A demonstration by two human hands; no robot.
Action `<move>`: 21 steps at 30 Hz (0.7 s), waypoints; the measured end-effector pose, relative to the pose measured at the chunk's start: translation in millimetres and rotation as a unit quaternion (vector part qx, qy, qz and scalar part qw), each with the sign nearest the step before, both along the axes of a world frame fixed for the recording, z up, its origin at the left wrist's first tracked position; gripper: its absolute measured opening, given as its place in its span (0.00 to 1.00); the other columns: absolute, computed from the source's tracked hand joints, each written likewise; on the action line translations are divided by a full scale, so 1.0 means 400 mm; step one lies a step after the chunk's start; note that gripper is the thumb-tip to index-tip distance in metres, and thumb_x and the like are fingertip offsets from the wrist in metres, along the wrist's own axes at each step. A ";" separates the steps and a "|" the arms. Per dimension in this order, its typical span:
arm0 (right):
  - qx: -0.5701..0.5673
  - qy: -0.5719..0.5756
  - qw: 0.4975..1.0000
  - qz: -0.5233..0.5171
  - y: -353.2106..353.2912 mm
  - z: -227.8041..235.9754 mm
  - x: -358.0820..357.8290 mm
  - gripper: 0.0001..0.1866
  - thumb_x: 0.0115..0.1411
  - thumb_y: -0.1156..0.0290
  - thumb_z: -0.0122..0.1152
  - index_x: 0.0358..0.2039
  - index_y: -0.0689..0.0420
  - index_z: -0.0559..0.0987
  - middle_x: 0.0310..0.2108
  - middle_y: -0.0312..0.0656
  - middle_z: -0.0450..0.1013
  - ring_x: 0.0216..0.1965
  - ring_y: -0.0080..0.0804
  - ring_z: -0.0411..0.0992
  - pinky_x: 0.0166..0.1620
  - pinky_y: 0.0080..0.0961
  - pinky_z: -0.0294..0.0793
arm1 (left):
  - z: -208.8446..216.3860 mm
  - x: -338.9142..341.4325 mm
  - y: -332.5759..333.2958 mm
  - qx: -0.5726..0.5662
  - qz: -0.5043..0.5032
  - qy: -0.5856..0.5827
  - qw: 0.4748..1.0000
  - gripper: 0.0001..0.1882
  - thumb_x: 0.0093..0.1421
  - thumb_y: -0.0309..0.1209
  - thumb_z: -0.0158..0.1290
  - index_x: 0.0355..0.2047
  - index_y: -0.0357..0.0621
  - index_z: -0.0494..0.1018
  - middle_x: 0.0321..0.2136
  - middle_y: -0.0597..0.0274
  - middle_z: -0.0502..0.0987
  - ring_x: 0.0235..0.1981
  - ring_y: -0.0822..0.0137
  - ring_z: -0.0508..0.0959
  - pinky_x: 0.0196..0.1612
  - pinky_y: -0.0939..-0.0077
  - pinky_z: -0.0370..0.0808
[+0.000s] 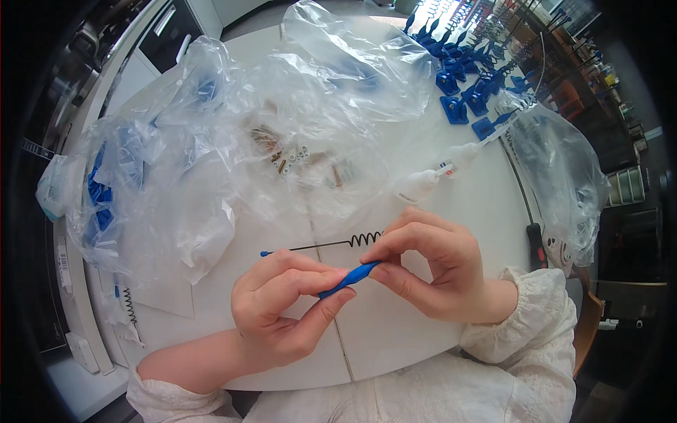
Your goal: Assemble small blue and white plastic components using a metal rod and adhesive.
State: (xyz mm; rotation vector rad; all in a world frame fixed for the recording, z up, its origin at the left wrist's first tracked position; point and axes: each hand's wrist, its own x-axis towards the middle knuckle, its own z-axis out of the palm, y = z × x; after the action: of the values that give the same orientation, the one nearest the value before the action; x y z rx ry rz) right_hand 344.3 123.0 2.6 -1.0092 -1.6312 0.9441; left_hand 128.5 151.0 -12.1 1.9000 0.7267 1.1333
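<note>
Near the front of the white table, both hands hold a slim, spindle-shaped blue plastic piece, slanting up to the right. My left hand pinches its lower end between thumb and fingers. The upper end is gripped by the fingertips of my right hand. Just beyond the hands lies a thin black rod with a coiled spring section and a small blue tip at its left end. My right hand hides the far end of that rod.
Crumpled clear plastic bags cover the back and left; small metal parts show among them. Two white bottles lie beyond my right hand. Several blue bases with springs crowd the back right. A screwdriver rests at the right edge.
</note>
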 end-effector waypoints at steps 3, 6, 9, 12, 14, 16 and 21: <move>-0.001 -0.004 1.000 0.001 0.001 -0.002 0.001 0.08 0.55 0.85 0.65 0.35 0.63 0.80 0.30 0.40 0.74 0.26 0.22 0.72 0.29 0.18 0.70 | 0.003 0.000 0.001 -0.005 -0.005 0.001 1.000 0.12 0.47 0.17 0.66 0.34 0.40 0.81 0.27 0.61 0.80 0.24 0.72 0.78 0.25 0.81 0.71; 0.003 -0.011 1.000 0.001 0.002 -0.004 0.001 0.07 0.55 0.85 0.65 0.35 0.63 0.80 0.30 0.40 0.74 0.26 0.23 0.72 0.29 0.18 0.70 | 0.004 -0.002 0.003 -0.001 -0.009 0.007 1.000 0.12 0.48 0.17 0.66 0.34 0.40 0.81 0.27 0.61 0.80 0.23 0.72 0.78 0.24 0.81 0.70; 0.010 -0.017 1.000 -0.002 0.002 -0.005 0.001 0.08 0.55 0.85 0.65 0.35 0.63 0.80 0.30 0.40 0.74 0.27 0.24 0.73 0.29 0.18 0.70 | 0.005 -0.001 0.005 0.008 -0.011 0.013 1.000 0.12 0.48 0.17 0.66 0.34 0.40 0.81 0.27 0.61 0.80 0.23 0.72 0.78 0.24 0.82 0.71; 0.014 -0.024 1.000 0.000 0.001 -0.001 0.003 0.08 0.54 0.85 0.65 0.36 0.63 0.80 0.30 0.40 0.74 0.28 0.24 0.73 0.30 0.18 0.71 | 0.007 0.002 0.004 0.008 -0.003 0.013 1.000 0.12 0.47 0.17 0.66 0.34 0.40 0.81 0.27 0.61 0.80 0.23 0.72 0.78 0.24 0.82 0.71; 0.014 -0.026 1.000 0.002 0.001 0.007 0.003 0.09 0.53 0.84 0.66 0.36 0.63 0.80 0.31 0.41 0.74 0.28 0.25 0.73 0.30 0.18 0.71 | 0.005 0.005 0.002 0.001 0.004 0.011 1.000 0.12 0.47 0.17 0.66 0.34 0.40 0.81 0.27 0.61 0.80 0.23 0.72 0.78 0.24 0.81 0.71; 0.031 -0.050 0.998 -0.013 0.001 0.016 0.003 0.12 0.51 0.82 0.68 0.37 0.62 0.80 0.31 0.41 0.74 0.29 0.26 0.74 0.30 0.19 0.73 | -0.001 0.006 -0.001 -0.011 0.024 0.006 1.000 0.13 0.47 0.17 0.67 0.33 0.41 0.81 0.27 0.61 0.80 0.23 0.72 0.78 0.24 0.81 0.72; 0.126 -0.109 0.986 -0.022 -0.003 0.001 0.002 0.17 0.45 0.81 0.72 0.39 0.61 0.81 0.32 0.42 0.75 0.30 0.28 0.75 0.30 0.20 0.75 | -0.004 0.006 -0.002 0.036 0.017 0.008 0.999 0.14 0.45 0.17 0.67 0.33 0.42 0.81 0.26 0.63 0.80 0.23 0.71 0.78 0.23 0.81 0.71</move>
State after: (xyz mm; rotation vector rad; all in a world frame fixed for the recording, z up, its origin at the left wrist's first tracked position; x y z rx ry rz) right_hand 345.2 121.8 2.8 -0.9949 -1.8476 0.5944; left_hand 130.9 150.0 -13.8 1.9662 0.7389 1.1803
